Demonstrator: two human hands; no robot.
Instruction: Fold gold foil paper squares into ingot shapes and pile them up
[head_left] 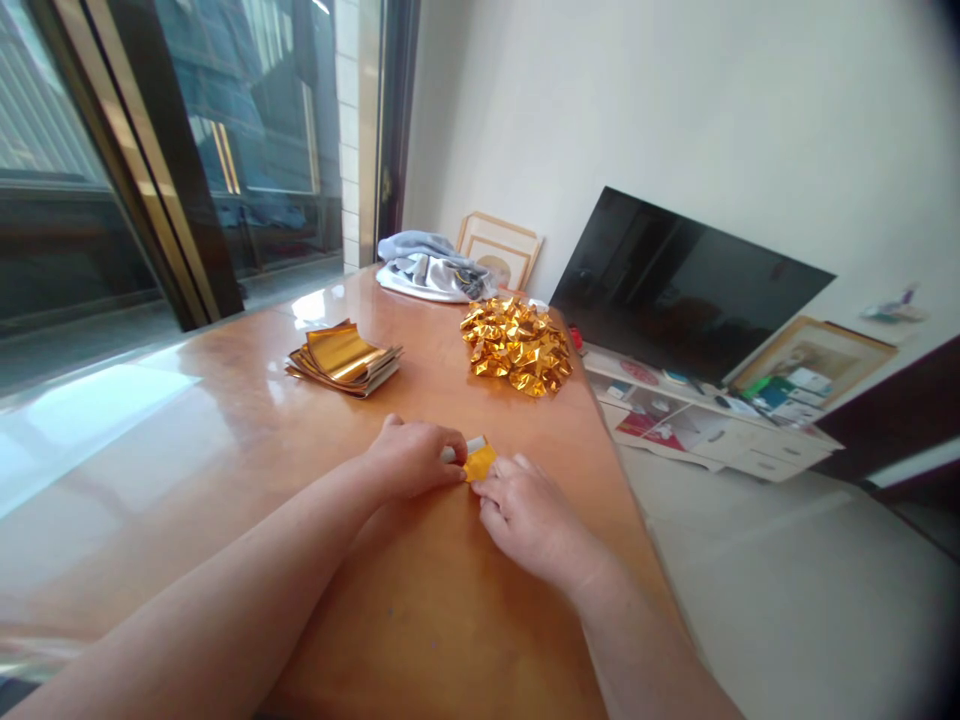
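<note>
**Handling and direction of a small gold foil piece [480, 463]**

At left, on the far part of the glossy tabletop [442, 620], lies a loose stack of gold sheets [343, 358], its uppermost sheet curved. Right of it and nearer, the left hand [416, 458] pinches the left end of the foil piece between thumb and curled fingers. The piece itself sits between the two hands, low over the middle of the tabletop; whether its underside touches the wood cannot be told. One face shows gold; a pale, rolled or folded band forms its far edge. This band marks the clearest axis, running from the left and slightly near toward the right and slightly far. The full long axis cannot be fixed, since fingers cover both ends. The material should be very light, thin and soft, slick on the gold face, quick to crease and easily torn; the doubled band is probably its stiffest part, and a light grip at its two ends would suit it best. Farther off and slightly right stands a heap of crumpled-looking gold foil shapes [517, 347]. At right, the right hand [529, 510] rests its bent fingers against the piece's right side; whether they pinch or merely press cannot be told.
</note>
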